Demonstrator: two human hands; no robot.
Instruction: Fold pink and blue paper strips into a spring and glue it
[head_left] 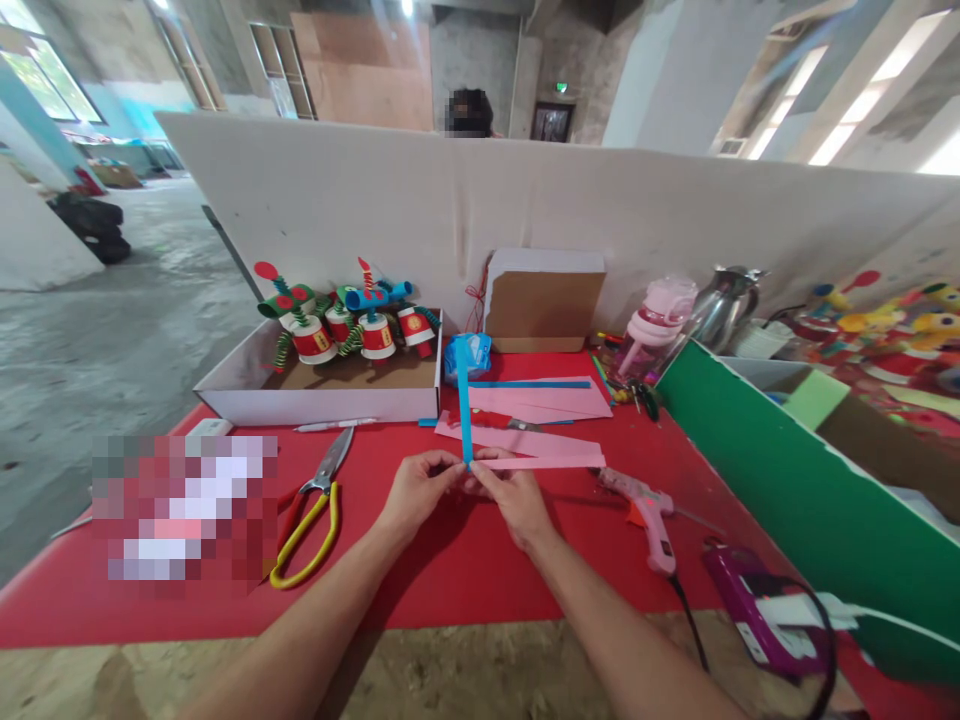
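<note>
Above the red table covering, my left hand [431, 482] and my right hand [510, 488] meet at the fingertips. Between them they pinch the joined ends of two paper strips. The blue paper strip [465, 405] stands upright from the pinch, and the pink paper strip [544, 462] runs out to the right. Both hands are closed; the fingers underneath are partly hidden. To the left lie scissors [319, 490] with red and yellow handles. On the right rests a pink glue gun [643, 512], its nozzle near the pink strip's far end.
A white box [322, 405] holds several paper-cup figures. Behind my hands lie pink paper sheets [540, 400] and a knife with a red handle [480, 419]. A pink bottle [654, 325], a green-sided box [765, 490] and a purple power strip [765, 610] stand right. A white partition [360, 200] borders the back.
</note>
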